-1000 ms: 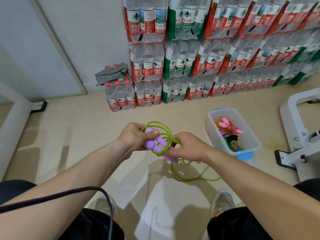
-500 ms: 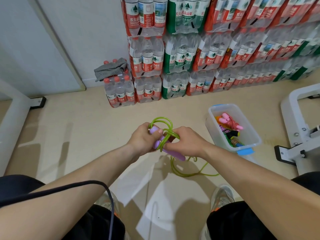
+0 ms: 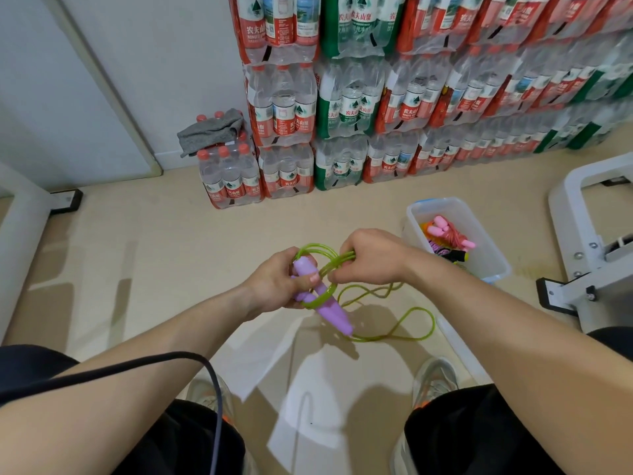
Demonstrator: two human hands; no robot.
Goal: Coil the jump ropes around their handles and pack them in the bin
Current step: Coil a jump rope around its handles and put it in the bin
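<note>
My left hand point(image 3: 279, 281) grips the purple handles point(image 3: 329, 305) of a jump rope, thumb pressed on top. Its green rope point(image 3: 394, 317) is looped a few times round the handles, and a loose length hangs down toward the floor. My right hand point(image 3: 368, 257) pinches a bundle of the green strands just right of the handles. A clear plastic bin point(image 3: 493, 258) stands on the floor to the right, holding a coiled pink jump rope point(image 3: 445, 233) and other coloured ropes.
Stacked packs of water bottles point(image 3: 376, 108) line the wall ahead, with a grey cloth point(image 3: 212, 130) on the low pack. A white metal frame point(image 3: 589, 245) stands at right, a white post at left. A black cable point(image 3: 212, 382) crosses my left arm. My shoes point(image 3: 435, 378) are below.
My right hand has lifted up and to the right, pulling the green strands over the handles. More slack rope now hangs in a wide loop below.
</note>
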